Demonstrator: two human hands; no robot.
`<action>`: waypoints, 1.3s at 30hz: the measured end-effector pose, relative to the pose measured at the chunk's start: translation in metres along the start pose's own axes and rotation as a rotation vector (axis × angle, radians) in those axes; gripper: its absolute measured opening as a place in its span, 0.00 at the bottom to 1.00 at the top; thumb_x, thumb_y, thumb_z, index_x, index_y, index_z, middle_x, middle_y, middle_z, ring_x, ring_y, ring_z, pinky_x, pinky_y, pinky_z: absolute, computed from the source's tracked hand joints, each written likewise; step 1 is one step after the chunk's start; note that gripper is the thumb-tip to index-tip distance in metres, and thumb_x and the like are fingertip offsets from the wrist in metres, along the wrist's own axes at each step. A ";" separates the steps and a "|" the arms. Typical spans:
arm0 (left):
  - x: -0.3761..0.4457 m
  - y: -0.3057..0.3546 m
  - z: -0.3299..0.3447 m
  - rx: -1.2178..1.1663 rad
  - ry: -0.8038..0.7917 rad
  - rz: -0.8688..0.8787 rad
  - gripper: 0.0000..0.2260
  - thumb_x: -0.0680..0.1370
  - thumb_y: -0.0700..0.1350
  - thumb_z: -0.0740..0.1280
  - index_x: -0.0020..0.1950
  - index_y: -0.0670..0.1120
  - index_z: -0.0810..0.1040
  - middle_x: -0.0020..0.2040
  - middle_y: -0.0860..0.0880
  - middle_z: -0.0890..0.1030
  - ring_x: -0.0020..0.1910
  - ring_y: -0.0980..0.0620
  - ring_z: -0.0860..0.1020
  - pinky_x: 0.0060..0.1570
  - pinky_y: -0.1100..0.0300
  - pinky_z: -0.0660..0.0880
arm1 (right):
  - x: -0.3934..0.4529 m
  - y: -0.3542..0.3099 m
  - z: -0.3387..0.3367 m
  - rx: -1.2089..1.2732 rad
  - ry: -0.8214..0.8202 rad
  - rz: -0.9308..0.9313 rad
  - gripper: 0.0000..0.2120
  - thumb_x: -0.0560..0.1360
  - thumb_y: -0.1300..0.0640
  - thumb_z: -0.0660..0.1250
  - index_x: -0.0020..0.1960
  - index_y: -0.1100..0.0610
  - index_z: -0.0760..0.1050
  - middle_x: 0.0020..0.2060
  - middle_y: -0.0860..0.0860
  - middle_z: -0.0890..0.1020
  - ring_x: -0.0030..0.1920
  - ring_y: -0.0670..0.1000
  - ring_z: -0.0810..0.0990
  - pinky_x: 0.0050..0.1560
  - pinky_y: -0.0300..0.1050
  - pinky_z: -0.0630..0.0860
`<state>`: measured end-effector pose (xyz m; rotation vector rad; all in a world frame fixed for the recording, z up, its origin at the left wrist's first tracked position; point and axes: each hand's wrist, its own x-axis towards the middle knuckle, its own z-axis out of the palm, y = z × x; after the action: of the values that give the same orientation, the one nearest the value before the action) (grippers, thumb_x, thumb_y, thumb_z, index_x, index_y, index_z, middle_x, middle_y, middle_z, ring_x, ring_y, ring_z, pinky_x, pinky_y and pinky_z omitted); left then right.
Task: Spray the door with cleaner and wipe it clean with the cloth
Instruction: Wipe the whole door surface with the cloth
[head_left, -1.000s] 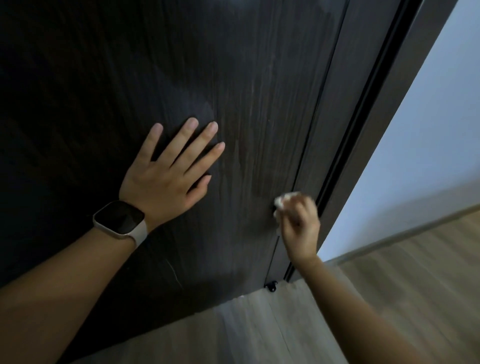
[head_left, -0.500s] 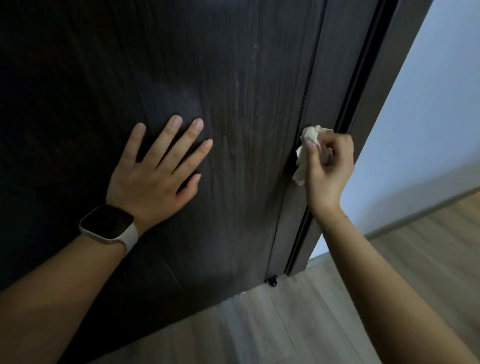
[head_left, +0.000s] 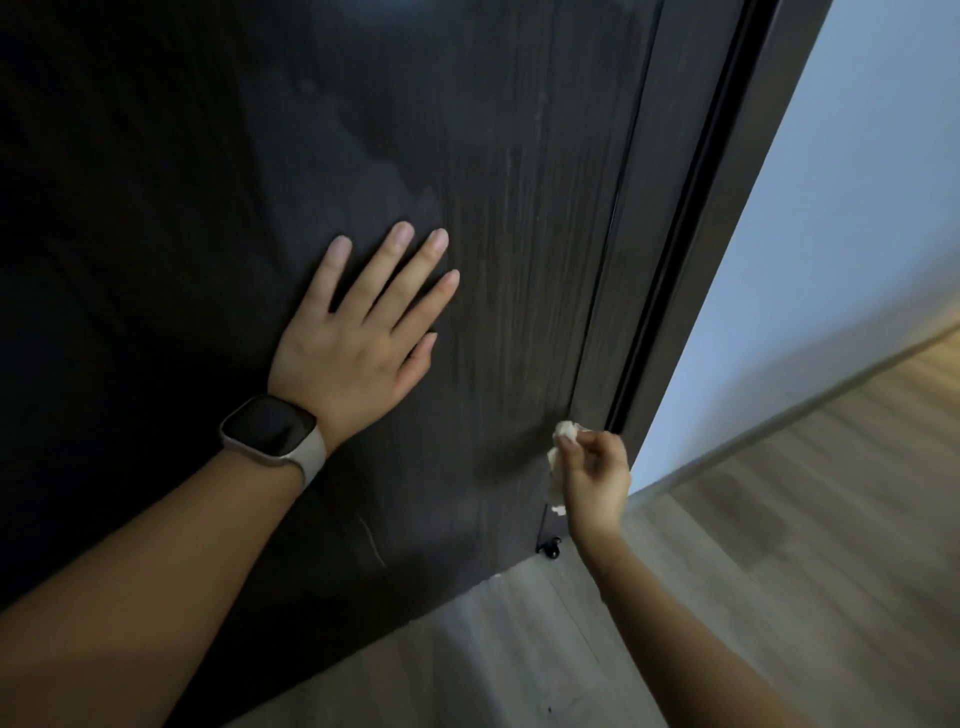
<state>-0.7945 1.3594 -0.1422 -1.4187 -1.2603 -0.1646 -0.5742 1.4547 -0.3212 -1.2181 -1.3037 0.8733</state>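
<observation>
Dark wood-grain door (head_left: 519, 156) fills most of the head view, its right edge running down beside the door frame (head_left: 691, 260), with a thin black gap between them. Left hand (head_left: 353, 343) lies flat on the panel, fingers (head_left: 395, 260) straight and spread wide, a watch (head_left: 272, 434) on its wrist. Right hand (head_left: 595, 475) is low at the door's right edge, just above the bottom corner, fingers curled round a crumpled pale cloth (head_left: 563, 434) that touches the edge. Below it a small black fitting (head_left: 550, 548) sits where the door meets the floor (head_left: 779, 545). Lighter streaks and a duller patch show on the panel above and right of the left hand. To the right of the frame a pale wall (head_left: 831, 234) runs back, with bare wooden floor in front of it and under the right forearm. A thin pale scratch (head_left: 371, 540) marks the lower panel near the left forearm.
</observation>
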 end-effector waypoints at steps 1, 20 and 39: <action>0.001 -0.001 -0.004 -0.058 -0.001 0.001 0.21 0.82 0.50 0.59 0.76 0.48 0.68 0.79 0.45 0.61 0.77 0.44 0.59 0.75 0.43 0.50 | -0.016 -0.006 0.005 0.029 -0.018 -0.010 0.08 0.75 0.58 0.72 0.40 0.50 0.75 0.43 0.50 0.79 0.44 0.41 0.78 0.48 0.42 0.74; -0.223 -0.015 -0.008 -0.014 -0.211 -0.067 0.32 0.82 0.61 0.54 0.81 0.47 0.52 0.82 0.47 0.44 0.80 0.48 0.41 0.76 0.48 0.40 | -0.179 -0.042 0.130 0.289 -0.120 0.045 0.08 0.75 0.52 0.73 0.45 0.56 0.79 0.44 0.56 0.81 0.48 0.57 0.81 0.53 0.58 0.79; -0.228 -0.013 0.008 0.031 -0.046 -0.034 0.29 0.82 0.59 0.56 0.80 0.47 0.58 0.79 0.46 0.57 0.79 0.48 0.48 0.75 0.45 0.46 | -0.185 0.000 0.160 0.655 -0.021 0.357 0.11 0.74 0.68 0.71 0.37 0.58 0.74 0.30 0.46 0.80 0.35 0.44 0.79 0.41 0.39 0.78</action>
<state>-0.9015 1.2311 -0.2987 -1.3822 -1.3197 -0.1358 -0.7535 1.3006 -0.3838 -0.9162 -0.7186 1.4343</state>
